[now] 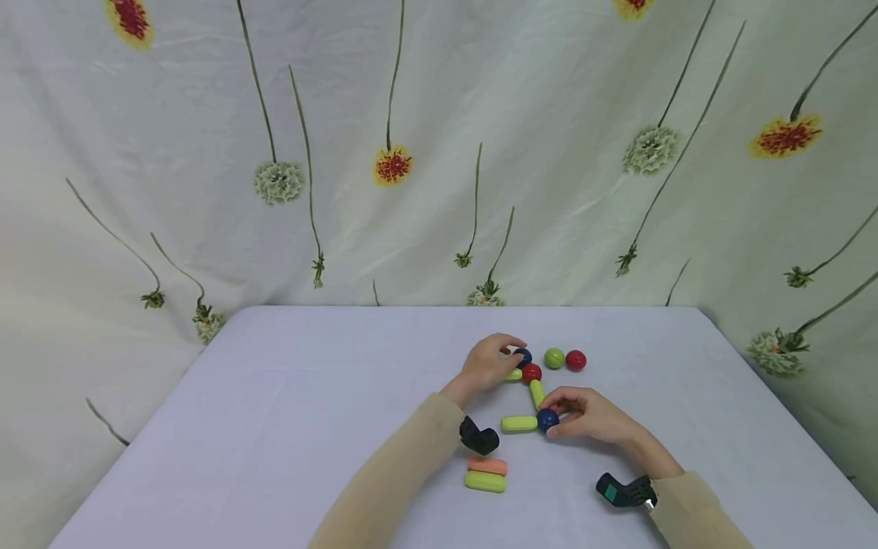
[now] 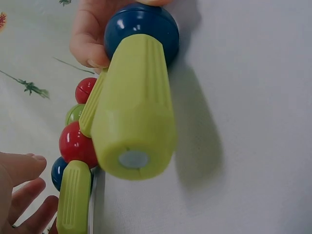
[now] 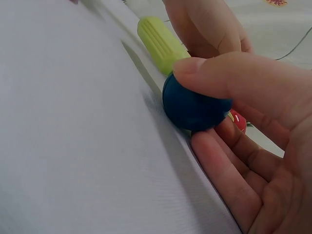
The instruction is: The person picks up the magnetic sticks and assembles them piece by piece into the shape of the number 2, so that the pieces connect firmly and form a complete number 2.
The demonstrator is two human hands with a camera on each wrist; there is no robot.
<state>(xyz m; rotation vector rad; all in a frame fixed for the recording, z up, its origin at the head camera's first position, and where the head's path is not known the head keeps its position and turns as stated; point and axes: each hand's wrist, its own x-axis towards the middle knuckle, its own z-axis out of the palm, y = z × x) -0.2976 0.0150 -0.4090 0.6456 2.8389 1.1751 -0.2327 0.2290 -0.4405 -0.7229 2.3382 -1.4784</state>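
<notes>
My right hand (image 1: 593,415) pinches a blue ball (image 1: 548,420) between thumb and fingers. Against this ball sits a lime stick (image 1: 519,423) pointing left, its pale round end disc showing in the left wrist view. A second lime stick (image 1: 537,394) runs from the blue ball up to a red ball (image 1: 531,373). My left hand (image 1: 488,361) is beside another blue ball (image 1: 524,355), its loosely bent fingertips close to it; a small gap shows in the left wrist view. A third lime stick (image 1: 513,375) extends left from the red ball, partly behind that hand.
Beyond the joined pieces, a green ball (image 1: 554,358) and a second red ball (image 1: 575,360) lie side by side. Nearer me, an orange stick (image 1: 488,466) lies along a lime stick (image 1: 485,481). The white table (image 1: 309,412) meets a flower-print cloth (image 1: 411,229) at its back.
</notes>
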